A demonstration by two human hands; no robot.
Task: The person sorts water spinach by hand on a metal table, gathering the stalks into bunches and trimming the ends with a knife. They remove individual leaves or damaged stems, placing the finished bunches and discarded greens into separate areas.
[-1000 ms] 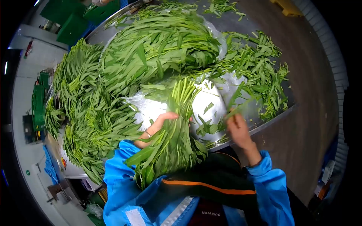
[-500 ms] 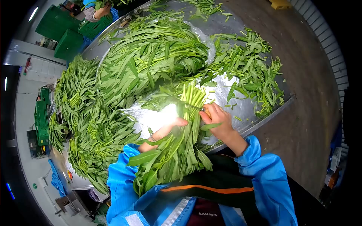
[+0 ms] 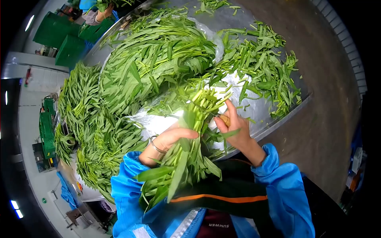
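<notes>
Above the grey metal tabletop [image 3: 271, 127], my left hand [image 3: 173, 139] closes its fingers around a bunch of long-leaved green stems [image 3: 189, 146]; my right hand [image 3: 237, 133], fingers curled, grips a tan wooden handle [image 3: 225, 120] beside the stems.

Both forearms reach in from the bottom of the view, the left hand [image 3: 170, 139] wearing a bracelet at its wrist and closed in a grip with its thumb toward three o'clock, the right hand [image 3: 234, 129] angled toward eleven o'clock, fingers curled and index finger extended.
</notes>
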